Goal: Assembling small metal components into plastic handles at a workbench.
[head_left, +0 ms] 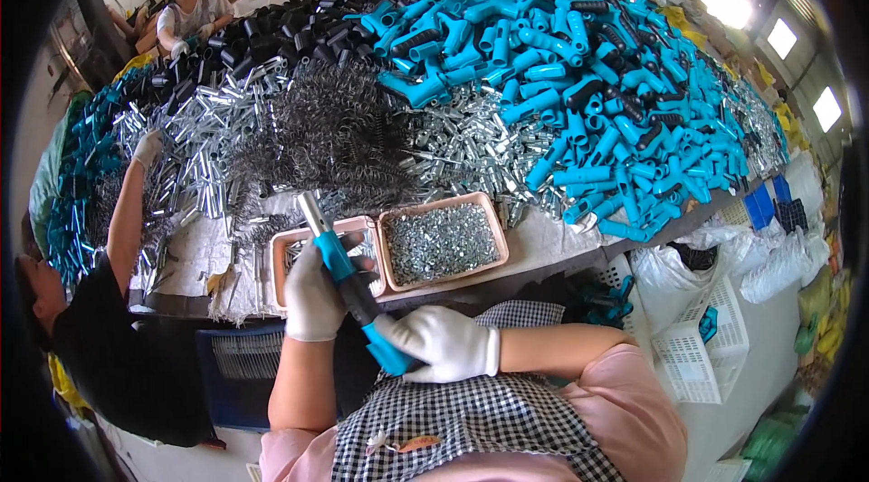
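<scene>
A teal-and-black plastic handle (335,260) with a silver metal tube at its upper end is held slantwise in front of my body. My left hand (312,296), in a white glove, is closed round its upper part, below the tube. Lower down, my gloved right hand (444,343) grips the black section and the teal bottom end. Just beyond my hands, at the table's near edge, a pinkish tray (502,256) is full of small metal pieces. A second tray (279,251) beside it is partly hidden by my left hand.
The table carries heaps of teal handles (543,75), black tubes (272,29), dark springs (335,120) and metal rods (199,156). Another person's gloved hand (148,147) reaches in at left; several people sit around the table. A white crate (701,351) stands at right.
</scene>
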Demonstrator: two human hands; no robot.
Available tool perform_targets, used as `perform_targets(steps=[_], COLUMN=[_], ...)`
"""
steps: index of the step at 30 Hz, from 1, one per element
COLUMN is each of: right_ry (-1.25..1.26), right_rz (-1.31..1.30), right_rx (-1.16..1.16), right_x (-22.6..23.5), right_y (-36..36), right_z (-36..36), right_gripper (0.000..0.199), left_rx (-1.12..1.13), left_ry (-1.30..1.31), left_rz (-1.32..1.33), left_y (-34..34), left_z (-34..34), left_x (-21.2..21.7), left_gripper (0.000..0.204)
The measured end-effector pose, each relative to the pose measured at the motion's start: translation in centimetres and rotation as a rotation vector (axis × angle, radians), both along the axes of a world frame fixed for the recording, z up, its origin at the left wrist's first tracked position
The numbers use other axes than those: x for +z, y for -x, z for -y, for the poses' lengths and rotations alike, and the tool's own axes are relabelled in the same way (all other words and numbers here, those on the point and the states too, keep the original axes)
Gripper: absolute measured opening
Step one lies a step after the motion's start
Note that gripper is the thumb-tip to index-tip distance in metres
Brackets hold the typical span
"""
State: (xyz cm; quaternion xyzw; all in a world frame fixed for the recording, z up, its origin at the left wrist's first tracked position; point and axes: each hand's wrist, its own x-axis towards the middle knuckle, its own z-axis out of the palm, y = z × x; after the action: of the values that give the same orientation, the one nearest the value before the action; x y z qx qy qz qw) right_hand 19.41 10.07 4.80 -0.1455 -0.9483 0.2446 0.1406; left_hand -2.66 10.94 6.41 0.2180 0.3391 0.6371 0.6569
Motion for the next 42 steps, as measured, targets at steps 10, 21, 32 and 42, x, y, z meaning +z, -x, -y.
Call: perform_targets(steps=[10,21,32,42], right_ry=[-0.469,0.735,0.102,1.261], right_rz=[0.575,-0.469,-0.303,0.336], right_rx=[-0.737,-0.584,0.155,-0.538], right_x=[-0.9,2.3,5.1,1.4], right_y=[-6.4,-7.0,-3.7,-4.2], right_z=[-24.8,-19.8,-6.4,-2.3], right_gripper=[0.015,0.025,0.024,0.05], left_rx=[-0.497,-0.643,-0.951,-0.365], left_ry=[-0.022,-0.003,0.086,-0.548], left_rz=[-0.582,-0.66,-0.509,-1.979], left_y=[0.9,-0.2,-0.9,-3.2], left_z=[0.8,0.5,3.6,7.7], left_x=[-0.2,-1.2,-1.2,-2.1], left_gripper=[0.027,0.023,0.022,0.034])
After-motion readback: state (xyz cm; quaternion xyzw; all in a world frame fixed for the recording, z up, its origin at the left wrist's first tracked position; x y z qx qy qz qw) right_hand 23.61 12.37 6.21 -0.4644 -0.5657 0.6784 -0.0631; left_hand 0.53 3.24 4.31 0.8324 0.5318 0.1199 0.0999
